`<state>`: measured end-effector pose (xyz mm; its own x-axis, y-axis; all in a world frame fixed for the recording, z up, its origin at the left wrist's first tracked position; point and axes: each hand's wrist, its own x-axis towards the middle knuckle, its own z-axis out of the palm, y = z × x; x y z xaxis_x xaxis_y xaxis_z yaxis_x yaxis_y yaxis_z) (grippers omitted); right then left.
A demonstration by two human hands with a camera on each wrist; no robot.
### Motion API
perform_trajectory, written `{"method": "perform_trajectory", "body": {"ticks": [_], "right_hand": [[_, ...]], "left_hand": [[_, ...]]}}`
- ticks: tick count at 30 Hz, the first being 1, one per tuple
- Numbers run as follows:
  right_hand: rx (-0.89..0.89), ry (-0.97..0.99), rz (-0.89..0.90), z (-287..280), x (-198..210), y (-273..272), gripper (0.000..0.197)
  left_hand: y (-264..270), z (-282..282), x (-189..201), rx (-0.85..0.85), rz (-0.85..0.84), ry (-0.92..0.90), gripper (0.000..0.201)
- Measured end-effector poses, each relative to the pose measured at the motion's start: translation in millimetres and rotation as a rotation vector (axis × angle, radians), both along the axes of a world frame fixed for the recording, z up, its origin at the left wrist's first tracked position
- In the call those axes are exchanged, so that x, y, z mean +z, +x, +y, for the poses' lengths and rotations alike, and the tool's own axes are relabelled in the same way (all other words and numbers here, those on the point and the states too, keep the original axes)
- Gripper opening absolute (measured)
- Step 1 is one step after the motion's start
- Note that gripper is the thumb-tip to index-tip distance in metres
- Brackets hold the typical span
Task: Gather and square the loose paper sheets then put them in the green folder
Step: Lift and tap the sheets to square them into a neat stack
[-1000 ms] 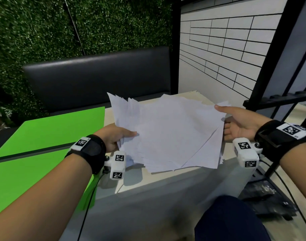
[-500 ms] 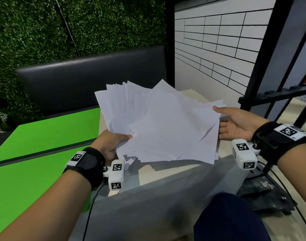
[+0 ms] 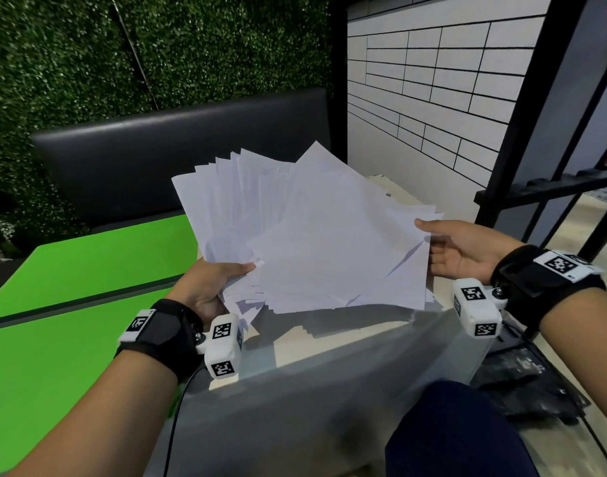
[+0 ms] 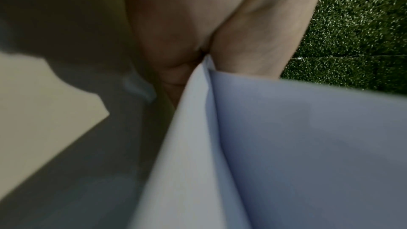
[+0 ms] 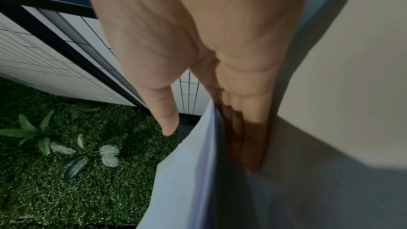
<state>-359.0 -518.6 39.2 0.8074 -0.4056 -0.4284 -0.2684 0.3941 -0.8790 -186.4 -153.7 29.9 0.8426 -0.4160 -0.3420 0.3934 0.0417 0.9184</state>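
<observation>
A fanned, uneven stack of white paper sheets (image 3: 312, 235) is held tilted above the beige table (image 3: 333, 335). My left hand (image 3: 214, 282) grips the stack's lower left corner, thumb on top; close up, the sheets (image 4: 275, 145) wedge between thumb and fingers. My right hand (image 3: 464, 246) is at the stack's right edge with straight fingers under the sheets (image 5: 187, 171) and the thumb (image 5: 164, 111) extended above them. The green folder (image 3: 71, 297) lies open and flat on the left.
A black padded bench back (image 3: 178, 153) stands behind the table, before a green hedge wall (image 3: 88, 49). A white tiled wall (image 3: 433, 87) and black metal frame (image 3: 536, 98) are on the right. A black bag (image 3: 529, 383) lies lower right; my knee (image 3: 457, 435) is below.
The stack has been lifted off the table and tipped upward, its far edge rising. The sheets fan out more on the left. Both hands stay at the stack's sides.
</observation>
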Motion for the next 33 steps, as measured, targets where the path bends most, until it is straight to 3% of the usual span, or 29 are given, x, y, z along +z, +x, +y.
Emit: {"method": "perform_trajectory", "body": {"ticks": [5,9,13,16,20,29,33], "right_hand": [[0.045,0.029,-0.033,7.8,0.0,3.7,0.056],[0.130,0.111,-0.053,24.7,7.4,6.8,0.042],[0.088,0.114,-0.112,32.4,13.3,12.9,0.026],[0.095,0.076,-0.083,30.2,14.2,15.4,0.030],[0.092,0.047,-0.112,30.6,18.5,16.6,0.021],[0.120,0.019,-0.217,34.1,23.7,15.9,0.033],[0.140,-0.006,-0.258,43.8,18.2,18.1,0.039]], "left_hand": [[-4.2,0.9,3.4,-0.015,-0.029,-0.076,0.045],[-7.0,-3.6,3.8,-0.028,-0.080,-0.099,0.040],[-8.4,-2.7,6.7,-0.068,-0.124,-0.139,0.037],[-5.8,0.9,9.9,-0.098,-0.160,-0.152,0.047],[-2.1,3.8,14.1,-0.130,-0.217,-0.139,0.043],[11.2,15.9,28.1,-0.200,-0.056,-0.110,0.031],[4.7,13.0,28.2,-0.220,-0.151,-0.088,0.043]]}}
